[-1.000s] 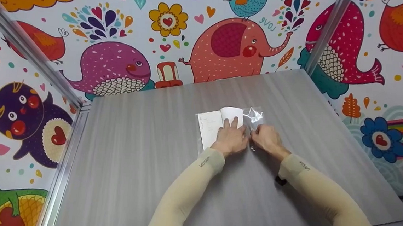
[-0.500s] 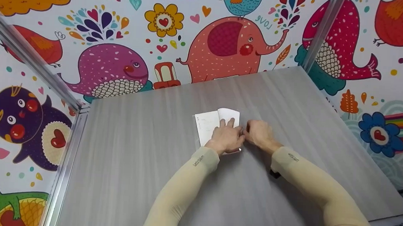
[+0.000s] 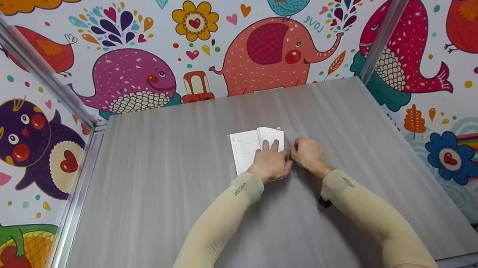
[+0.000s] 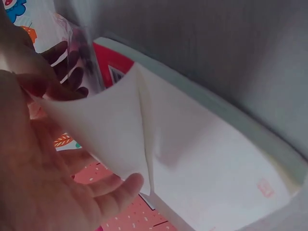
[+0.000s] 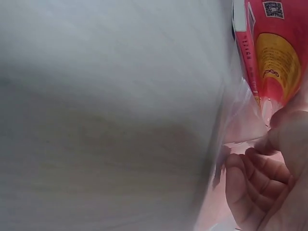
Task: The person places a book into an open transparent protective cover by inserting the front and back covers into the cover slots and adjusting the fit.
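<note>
An open book (image 3: 244,149) lies on the table, its white first page (image 4: 202,154) facing up and its other leaf curving upward in the left wrist view. My left hand (image 3: 269,163) rests over the right-hand leaf, two fingers extended on the paper. Clear plastic film (image 5: 243,118) shows along the book's side in the right wrist view. With thumb and forefinger my right hand (image 3: 309,155) pinches that film at the book's right edge, the other fingers curled. A red and yellow printed cover (image 5: 276,62) shows above that hand.
The grey wood-grain table (image 3: 154,195) is bordered at the left by a metal rail (image 3: 75,198). Cartoon-printed wall panels (image 3: 154,27) stand behind and at both sides. A metal post (image 3: 382,39) rises at the back right corner.
The plastic spread out to the right of the book a second ago; it is now drawn in against the book's edge. My right hand has moved slightly left and away from me.
</note>
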`<state>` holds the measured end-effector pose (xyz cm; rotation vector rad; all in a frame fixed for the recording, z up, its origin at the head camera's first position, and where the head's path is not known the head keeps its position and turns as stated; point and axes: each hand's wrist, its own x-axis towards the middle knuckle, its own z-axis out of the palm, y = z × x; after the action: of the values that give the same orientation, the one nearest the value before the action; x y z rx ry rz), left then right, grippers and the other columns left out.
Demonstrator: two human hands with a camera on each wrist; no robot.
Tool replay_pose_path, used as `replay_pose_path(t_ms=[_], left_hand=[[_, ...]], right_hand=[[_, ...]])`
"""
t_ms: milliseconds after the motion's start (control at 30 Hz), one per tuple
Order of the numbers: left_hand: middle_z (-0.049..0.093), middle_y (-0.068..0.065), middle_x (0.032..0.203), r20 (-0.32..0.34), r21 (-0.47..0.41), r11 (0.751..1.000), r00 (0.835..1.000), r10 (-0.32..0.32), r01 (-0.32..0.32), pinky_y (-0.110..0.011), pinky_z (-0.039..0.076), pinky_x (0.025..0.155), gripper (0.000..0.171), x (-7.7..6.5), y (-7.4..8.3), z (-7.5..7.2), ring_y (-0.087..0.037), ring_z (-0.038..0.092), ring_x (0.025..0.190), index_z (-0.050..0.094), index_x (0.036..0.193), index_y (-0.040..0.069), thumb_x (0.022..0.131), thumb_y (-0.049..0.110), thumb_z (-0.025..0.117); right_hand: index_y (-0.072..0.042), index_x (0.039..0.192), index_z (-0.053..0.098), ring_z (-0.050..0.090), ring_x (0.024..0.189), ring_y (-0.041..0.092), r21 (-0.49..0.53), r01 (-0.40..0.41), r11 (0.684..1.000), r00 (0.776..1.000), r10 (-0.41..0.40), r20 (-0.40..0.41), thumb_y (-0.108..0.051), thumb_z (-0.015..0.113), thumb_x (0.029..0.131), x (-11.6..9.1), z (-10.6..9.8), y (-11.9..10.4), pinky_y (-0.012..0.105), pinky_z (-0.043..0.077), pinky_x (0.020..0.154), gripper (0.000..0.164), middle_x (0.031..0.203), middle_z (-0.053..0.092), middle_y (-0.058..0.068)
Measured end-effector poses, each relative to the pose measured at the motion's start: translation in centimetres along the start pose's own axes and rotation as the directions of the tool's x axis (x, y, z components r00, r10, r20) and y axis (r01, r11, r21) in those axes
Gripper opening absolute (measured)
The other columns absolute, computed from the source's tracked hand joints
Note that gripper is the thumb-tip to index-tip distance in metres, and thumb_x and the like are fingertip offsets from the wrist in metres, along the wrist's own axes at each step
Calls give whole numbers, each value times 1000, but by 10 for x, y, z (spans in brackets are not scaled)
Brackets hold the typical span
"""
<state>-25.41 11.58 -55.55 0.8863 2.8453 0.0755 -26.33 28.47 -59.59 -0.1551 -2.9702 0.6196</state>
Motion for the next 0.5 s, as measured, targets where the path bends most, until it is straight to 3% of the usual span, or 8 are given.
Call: replay_pose_path(t_ms=[233,500], left_hand=[[43,-14,165,-30,-21,999,999,-34,33,-55,49,103,52,-2,-2,-2,-40,45,139,60,151,22,109,46,40],[44,-10,164,-35,-37,999,999,10,-11,-54,51,102,53,-8,-12,-7,-37,46,139,59,152,24,106,49,47]], right_hand=[[-5,83,71,66,71,32,38,-65,997,998,66,-19,-27,67,96,1,1,0,52,54,64,26,77,70,13],[-9,74,64,60,67,28,85,-132,988,991,131,10,-29,65,95,2,-3,2,50,51,61,29,72,64,8]])
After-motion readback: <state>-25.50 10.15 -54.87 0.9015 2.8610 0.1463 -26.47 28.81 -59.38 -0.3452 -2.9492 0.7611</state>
